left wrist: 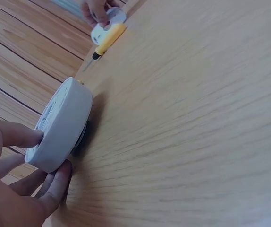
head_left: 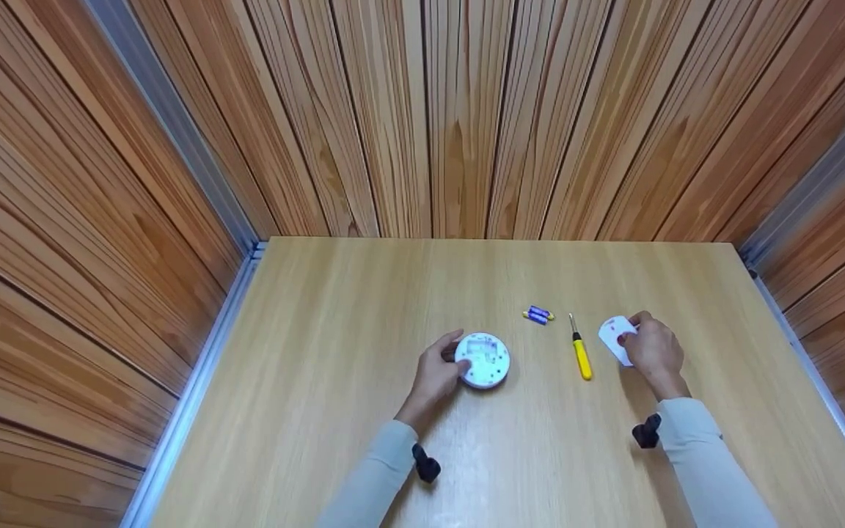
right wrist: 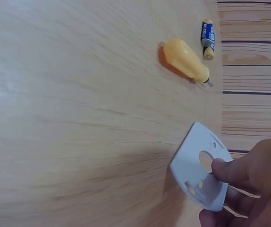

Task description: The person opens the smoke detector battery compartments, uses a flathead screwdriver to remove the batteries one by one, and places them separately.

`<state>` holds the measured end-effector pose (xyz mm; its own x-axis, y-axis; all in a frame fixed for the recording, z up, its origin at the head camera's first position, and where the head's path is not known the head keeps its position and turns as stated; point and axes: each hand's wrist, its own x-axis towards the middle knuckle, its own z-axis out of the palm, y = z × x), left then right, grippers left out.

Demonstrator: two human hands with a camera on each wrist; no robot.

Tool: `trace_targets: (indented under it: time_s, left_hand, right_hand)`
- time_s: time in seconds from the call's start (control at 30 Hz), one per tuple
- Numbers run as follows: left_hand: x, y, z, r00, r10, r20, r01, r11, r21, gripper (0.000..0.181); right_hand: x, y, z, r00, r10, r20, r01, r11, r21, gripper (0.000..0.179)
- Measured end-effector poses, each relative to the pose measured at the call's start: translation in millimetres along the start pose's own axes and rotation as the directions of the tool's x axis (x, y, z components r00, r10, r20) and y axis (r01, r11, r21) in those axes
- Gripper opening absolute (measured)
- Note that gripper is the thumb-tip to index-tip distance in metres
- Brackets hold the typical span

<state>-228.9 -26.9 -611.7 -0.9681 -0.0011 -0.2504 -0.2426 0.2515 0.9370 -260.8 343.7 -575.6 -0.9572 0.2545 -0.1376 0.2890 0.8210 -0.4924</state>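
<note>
My left hand (head_left: 437, 369) grips a round white device (head_left: 483, 361) by its left edge, thumb on the upper face and fingers beneath. That face has a recessed compartment and small holes; in the left wrist view the white casing (left wrist: 64, 125) is tilted close over the table. My right hand (head_left: 655, 350) pinches a flat white mounting plate (head_left: 615, 339) between thumb and fingers. The right wrist view shows the plate (right wrist: 188, 163) with slots and a central hole, its lower edge near the tabletop.
A yellow-handled screwdriver (head_left: 582, 356) lies between the hands, tip pointing away. Beyond it to the left are two blue and yellow batteries (head_left: 538, 315) side by side. Wood-plank walls (head_left: 459, 117) enclose the wooden table (head_left: 364, 293) at the back and sides.
</note>
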Motion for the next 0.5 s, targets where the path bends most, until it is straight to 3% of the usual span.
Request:
trace_targets:
  time_s: [0.23,0.5]
  left_hand:
    - [-0.6,-1.9,-1.0,0.997,0.074,0.022,-0.075,0.997,0.01,0.045]
    - [2.3,-1.9,0.5,0.995,0.093,-0.025,-0.093,0.996,0.015,0.019]
  right_hand:
    - [-2.6,-12.3,-2.8,1.0,-0.006,-0.021,0.006,0.999,0.033,0.038]
    - [-13.8,-36.1,-7.3,0.986,-0.146,-0.076,0.15,0.987,0.052,0.032]
